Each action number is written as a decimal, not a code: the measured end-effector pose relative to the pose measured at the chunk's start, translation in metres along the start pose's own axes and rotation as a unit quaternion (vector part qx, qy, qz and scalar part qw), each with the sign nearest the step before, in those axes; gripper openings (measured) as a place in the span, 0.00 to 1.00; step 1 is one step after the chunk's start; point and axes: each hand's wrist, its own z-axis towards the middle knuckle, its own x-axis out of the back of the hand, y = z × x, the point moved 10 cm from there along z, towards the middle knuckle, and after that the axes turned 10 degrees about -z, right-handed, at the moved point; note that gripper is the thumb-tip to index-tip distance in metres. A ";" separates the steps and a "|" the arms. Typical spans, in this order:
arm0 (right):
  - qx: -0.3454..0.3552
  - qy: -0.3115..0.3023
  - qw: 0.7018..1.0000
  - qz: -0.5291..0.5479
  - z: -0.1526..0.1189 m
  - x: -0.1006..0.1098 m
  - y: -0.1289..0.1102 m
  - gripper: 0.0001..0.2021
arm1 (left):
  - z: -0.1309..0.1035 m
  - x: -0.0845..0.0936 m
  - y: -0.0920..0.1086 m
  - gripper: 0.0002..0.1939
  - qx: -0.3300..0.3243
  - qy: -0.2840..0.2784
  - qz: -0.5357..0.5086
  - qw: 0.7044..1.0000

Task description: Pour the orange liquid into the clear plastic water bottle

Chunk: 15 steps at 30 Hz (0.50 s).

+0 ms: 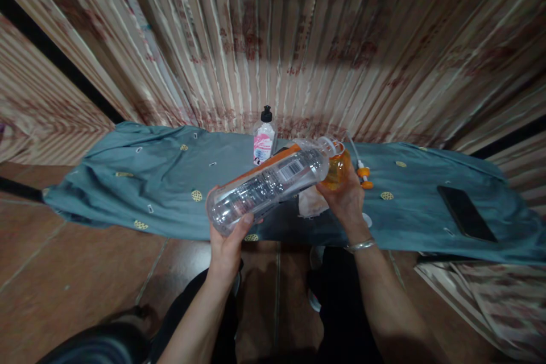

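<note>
My left hand (230, 242) is closed around the lower end of a large clear plastic bottle (268, 179) with a barcode label. The bottle lies tilted, its neck pointing right and meeting the mouth of an orange see-through bottle (335, 170). My right hand (347, 199) grips that orange bottle from the right side. Behind my right hand, a pump head (364, 176) with orange parts and a clear tube rests on the cloth. Below the clear bottle's neck is a pale crumpled thing (312, 203), partly hidden, perhaps tissue or a bag.
A white-and-pink squeeze bottle (264, 142) with a black cap stands at the back. A black phone (466, 213) lies at the right on the green cloth (98, 176). Near my right wrist sits a small white cap (367, 220). A striped curtain (273, 40) hangs behind.
</note>
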 end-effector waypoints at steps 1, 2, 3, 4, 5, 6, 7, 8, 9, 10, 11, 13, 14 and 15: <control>-0.003 -0.003 1.000 0.001 0.000 -0.001 0.000 0.44 | 0.000 0.000 0.000 0.51 0.001 0.001 0.000 1.000; -0.006 -0.007 1.000 0.002 0.000 -0.002 0.001 0.44 | 0.000 0.000 -0.001 0.51 0.002 0.001 -0.001 1.000; -0.010 -0.011 1.000 0.002 0.000 -0.003 0.002 0.44 | 0.000 0.000 -0.001 0.52 0.002 0.002 0.000 1.000; -0.013 -0.014 1.000 0.000 0.000 -0.004 0.003 0.44 | 0.000 0.000 -0.001 0.52 0.001 0.003 0.002 1.000; -0.013 -0.015 1.000 -0.001 0.000 -0.004 0.003 0.44 | 0.000 0.000 -0.001 0.52 0.001 0.003 0.003 1.000; -0.012 -0.015 1.000 -0.002 0.000 -0.004 0.003 0.44 | 0.000 -0.001 -0.001 0.52 0.002 0.003 0.005 1.000; -0.009 -0.013 1.000 -0.002 0.000 -0.003 0.003 0.44 | 0.000 -0.001 -0.001 0.53 0.003 0.003 0.007 1.000; -0.006 -0.011 1.000 -0.001 0.000 -0.003 0.002 0.44 | 0.000 -0.001 -0.001 0.53 0.004 0.003 0.007 1.000; -0.004 -0.009 1.000 0.001 0.000 -0.002 0.002 0.44 | 0.000 -0.001 -0.001 0.53 0.004 0.003 0.007 1.000; -0.003 -0.007 1.000 0.003 0.000 -0.002 0.002 0.44 | 0.000 0.000 -0.001 0.53 0.005 0.003 0.007 1.000; -0.003 -0.005 1.000 0.005 0.000 -0.002 0.002 0.44 | 0.000 0.000 -0.001 0.53 0.005 0.003 0.007 1.000; -0.006 -0.007 1.000 0.008 0.000 -0.002 0.001 0.44 | 0.000 0.001 -0.002 0.54 0.005 0.005 0.007 1.000; -0.008 -0.010 1.000 0.009 0.000 -0.002 0.001 0.44 | 0.000 0.002 -0.002 0.54 0.006 0.007 0.007 1.000; -0.011 -0.013 1.000 0.009 0.000 -0.002 0.002 0.45 | 0.000 0.003 -0.002 0.54 0.007 0.007 0.008 1.000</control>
